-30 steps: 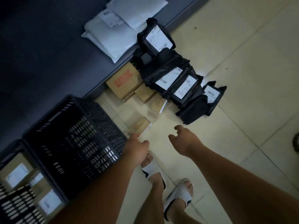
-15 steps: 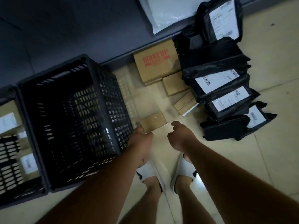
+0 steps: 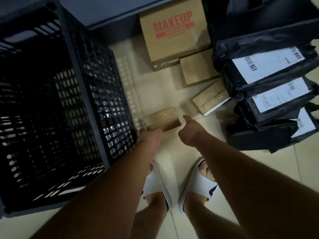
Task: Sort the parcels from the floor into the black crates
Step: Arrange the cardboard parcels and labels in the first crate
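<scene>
Left arm: extended forward and down, forearm bare
Left hand (image 3: 149, 135): knuckles up, fingers curled under, tips hidden from the camera; grip cannot be judged
Right arm: extended forward and down, parallel with left, bare
Right hand (image 3: 189, 133): loosely curled, thumb (image 3: 187, 118) pointing forward, holding nothing
Spacing: hands near each other, not touching
Feet: both beneath the arms, in white slides (image 3: 198, 185)

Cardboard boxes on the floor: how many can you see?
4: the MAKEUP box by the wall, a plain box below it, a taped box, and a small box at the hands. Others may be hidden.
</scene>
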Available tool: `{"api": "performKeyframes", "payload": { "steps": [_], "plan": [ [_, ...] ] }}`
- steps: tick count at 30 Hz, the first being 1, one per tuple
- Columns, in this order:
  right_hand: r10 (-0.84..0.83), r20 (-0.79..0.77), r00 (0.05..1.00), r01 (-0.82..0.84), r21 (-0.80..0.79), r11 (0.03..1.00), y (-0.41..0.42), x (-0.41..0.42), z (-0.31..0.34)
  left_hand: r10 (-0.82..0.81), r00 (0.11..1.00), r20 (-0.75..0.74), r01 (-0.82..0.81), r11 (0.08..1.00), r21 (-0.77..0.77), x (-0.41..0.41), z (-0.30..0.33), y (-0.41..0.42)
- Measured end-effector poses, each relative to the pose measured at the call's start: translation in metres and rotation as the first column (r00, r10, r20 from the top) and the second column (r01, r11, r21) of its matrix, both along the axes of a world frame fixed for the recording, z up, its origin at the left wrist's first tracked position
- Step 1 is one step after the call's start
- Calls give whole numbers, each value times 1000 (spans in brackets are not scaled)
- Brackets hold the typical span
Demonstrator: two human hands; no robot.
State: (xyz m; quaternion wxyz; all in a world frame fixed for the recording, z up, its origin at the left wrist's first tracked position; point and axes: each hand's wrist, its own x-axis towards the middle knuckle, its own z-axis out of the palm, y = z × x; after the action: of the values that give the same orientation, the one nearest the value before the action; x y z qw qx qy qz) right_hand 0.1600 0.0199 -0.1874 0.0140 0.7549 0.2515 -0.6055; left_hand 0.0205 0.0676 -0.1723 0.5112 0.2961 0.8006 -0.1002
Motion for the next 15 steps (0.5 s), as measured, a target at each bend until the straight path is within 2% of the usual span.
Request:
{"api": "performKeyframes", "payload": {
  "steps": [5, 10, 12, 15],
  "plan": [
    [-91, -1, 996, 91, 34, 995, 12, -4, -4, -38, 998, 59, 42, 996, -81, 2, -10, 5],
    [-178, -33, 984, 178, 15, 984, 17, -1, 15, 25, 994, 109, -22, 999, -30, 3, 2, 2],
    [-197, -11, 980, 197, 29, 980, 18, 3, 29, 50, 993, 108, -48, 999, -22, 4, 15, 3],
    [-223, 75, 972, 219, 63, 974, 15, 11, 55, 119, 987, 109, -109, 990, -93, 5, 43, 6]
  ]
}}
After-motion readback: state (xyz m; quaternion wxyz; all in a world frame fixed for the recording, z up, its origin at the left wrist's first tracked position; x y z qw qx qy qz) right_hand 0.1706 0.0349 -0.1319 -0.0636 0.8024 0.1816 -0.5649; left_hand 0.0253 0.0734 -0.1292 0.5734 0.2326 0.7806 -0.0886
